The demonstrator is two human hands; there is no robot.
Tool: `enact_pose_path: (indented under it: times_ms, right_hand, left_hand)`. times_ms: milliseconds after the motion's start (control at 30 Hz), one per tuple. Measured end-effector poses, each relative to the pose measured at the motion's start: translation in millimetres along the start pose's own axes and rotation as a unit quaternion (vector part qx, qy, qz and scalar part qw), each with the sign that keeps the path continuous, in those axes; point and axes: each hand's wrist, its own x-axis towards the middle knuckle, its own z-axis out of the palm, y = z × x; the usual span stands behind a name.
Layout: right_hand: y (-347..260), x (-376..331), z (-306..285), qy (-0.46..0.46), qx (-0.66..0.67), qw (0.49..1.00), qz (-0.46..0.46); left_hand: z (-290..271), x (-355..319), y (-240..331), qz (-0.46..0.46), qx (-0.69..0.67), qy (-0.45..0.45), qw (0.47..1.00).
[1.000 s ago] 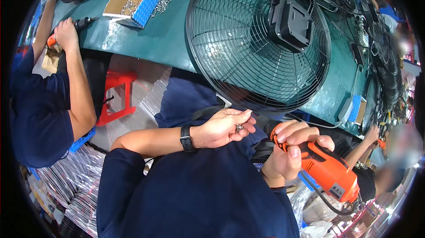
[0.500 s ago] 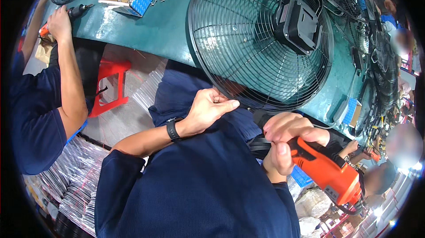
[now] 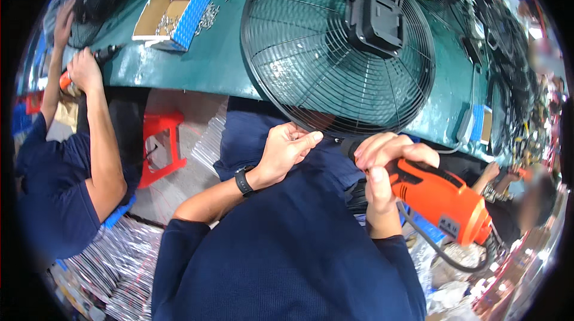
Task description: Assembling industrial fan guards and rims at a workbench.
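Observation:
A black wire fan guard [image 3: 293, 61] with a dark motor housing [image 3: 378, 23] at its centre tilts over the near table edge. My left hand [image 3: 286, 155] is closed against the guard's lower rim, thumb stretched along it. A small shiny bit shows between its curled fingers, too small to name. My right hand [image 3: 385, 165] wraps round the front of an orange electric screwdriver [image 3: 445, 204]. The tool's tip points left at the rim, just right of my left thumb. Whether the tip touches a screw there is hard to see.
On the green table [image 3: 185, 73] an open blue and white box [image 3: 158, 13] holds screws, with loose screws [image 3: 207, 19] beside it. A co-worker's hand [image 3: 85, 70] grips another power screwdriver at left. A red stool [image 3: 162, 150] stands below. More guards [image 3: 502, 52] crowd the right.
The whole view has shifted, so the guard appears farther left and the box slightly lower. The orange screwdriver lies more level. Both hands stay at the rim.

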Motion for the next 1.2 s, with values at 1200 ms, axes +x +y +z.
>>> enact_pose_path:
  times_ms: [1200]
  right_hand:
    - [-29, -45, -84, 0.358, -0.007, 0.932, 0.059]
  left_hand:
    - [26, -15, 34, 0.066, -0.027, -0.01, 0.997]
